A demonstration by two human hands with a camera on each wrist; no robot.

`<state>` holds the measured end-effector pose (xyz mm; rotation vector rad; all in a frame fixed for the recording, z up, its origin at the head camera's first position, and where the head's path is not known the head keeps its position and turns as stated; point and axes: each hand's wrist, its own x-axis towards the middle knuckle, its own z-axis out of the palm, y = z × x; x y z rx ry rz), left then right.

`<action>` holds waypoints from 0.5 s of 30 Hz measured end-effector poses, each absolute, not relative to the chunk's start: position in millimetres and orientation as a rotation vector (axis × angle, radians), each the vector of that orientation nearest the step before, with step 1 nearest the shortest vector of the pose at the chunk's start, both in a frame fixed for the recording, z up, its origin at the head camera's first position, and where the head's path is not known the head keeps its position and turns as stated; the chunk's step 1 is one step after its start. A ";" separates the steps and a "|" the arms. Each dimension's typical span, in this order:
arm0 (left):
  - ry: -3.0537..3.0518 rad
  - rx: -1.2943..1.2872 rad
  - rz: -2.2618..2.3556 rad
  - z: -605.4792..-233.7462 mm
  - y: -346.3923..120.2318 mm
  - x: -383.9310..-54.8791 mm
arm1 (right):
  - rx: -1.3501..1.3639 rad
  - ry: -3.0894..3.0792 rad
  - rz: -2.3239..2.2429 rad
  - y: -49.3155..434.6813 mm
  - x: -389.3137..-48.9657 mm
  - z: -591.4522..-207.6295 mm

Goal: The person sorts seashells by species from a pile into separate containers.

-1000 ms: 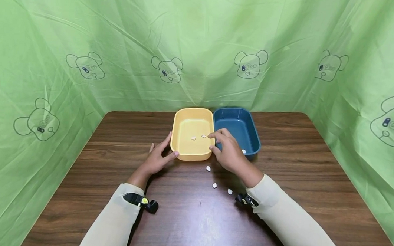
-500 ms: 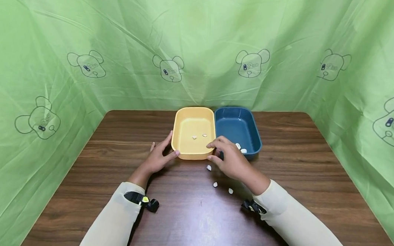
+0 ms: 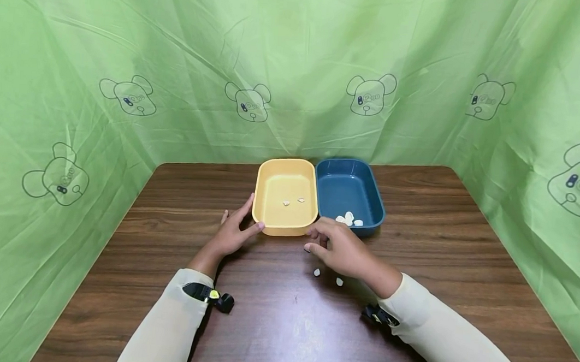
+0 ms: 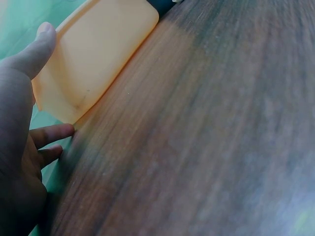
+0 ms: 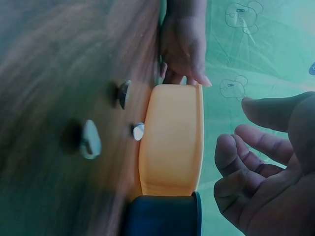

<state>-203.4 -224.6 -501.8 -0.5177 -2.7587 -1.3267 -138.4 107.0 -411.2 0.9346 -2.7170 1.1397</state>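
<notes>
My left hand (image 3: 230, 235) rests against the near left corner of a yellow tray (image 3: 285, 181), thumb and fingers extended along its outside. My right hand (image 3: 343, 249) hovers over the table just in front of the trays. Its fingers are loosely bent, the thumb stands apart, and nothing is between them in the right wrist view. Below it lie small white shell-like pieces: one piece (image 5: 138, 131) near the yellow tray, another piece (image 5: 124, 94), and a larger-looking piece (image 5: 90, 139). Several white pieces (image 3: 349, 217) lie at the near end of a blue tray (image 3: 349, 187).
Inside the yellow tray are two small pale pieces (image 3: 286, 202). Both trays stand side by side at the back of a dark wooden table (image 3: 181, 197). A green curtain (image 3: 296, 66) with printed bear heads surrounds the table's back and sides.
My right hand has drawn back toward me from the yellow tray's right rim to above the table. More white pieces in the blue tray have come into sight. My left hand stays in place.
</notes>
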 end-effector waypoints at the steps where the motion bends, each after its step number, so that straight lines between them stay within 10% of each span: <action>1: -2.758 -0.517 -1.326 -502.0 -224.7 -203.3 | 0.931 -2.724 1.133 107.3 -137.3 -411.6; 15: -2.789 -0.504 -1.324 -502.2 -225.2 -204.7 | 0.885 -2.764 1.184 112.2 -134.2 -422.0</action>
